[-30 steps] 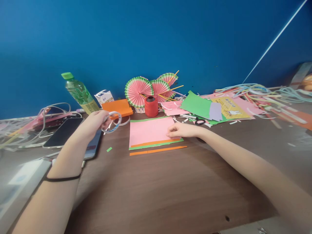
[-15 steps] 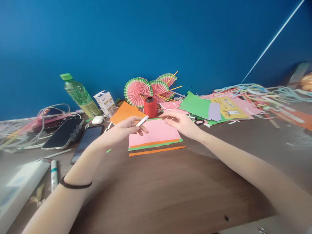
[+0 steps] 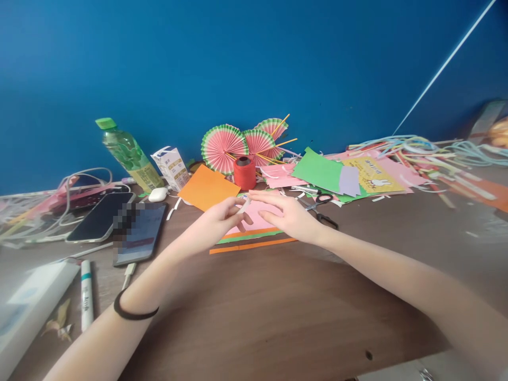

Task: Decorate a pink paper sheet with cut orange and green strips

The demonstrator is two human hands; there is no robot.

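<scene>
My left hand (image 3: 216, 222) is closed in a pinch on a small white roll of tape (image 3: 244, 205), held just above the layered pink, orange and green paper (image 3: 254, 228) on the brown desk (image 3: 254, 307). My right hand (image 3: 288, 214) hovers over the same paper with its fingers stretched toward the tape, touching or almost touching it. A loose orange strip (image 3: 254, 245) lies just in front of the paper. A black band circles my left wrist.
Behind the paper stand a red thread spool (image 3: 245, 173), watermelon paper fans (image 3: 224, 148), an orange sheet (image 3: 208, 188) and scissors (image 3: 321, 207). Left: two phones (image 3: 119, 225), a green bottle (image 3: 125, 153), a small carton (image 3: 171, 166), a marker (image 3: 85, 293), cables. Right: coloured paper and strips.
My left hand brought the tape roll from beside the phones over to the pink paper. My right hand lifted off the paper's edge and moved in to meet it.
</scene>
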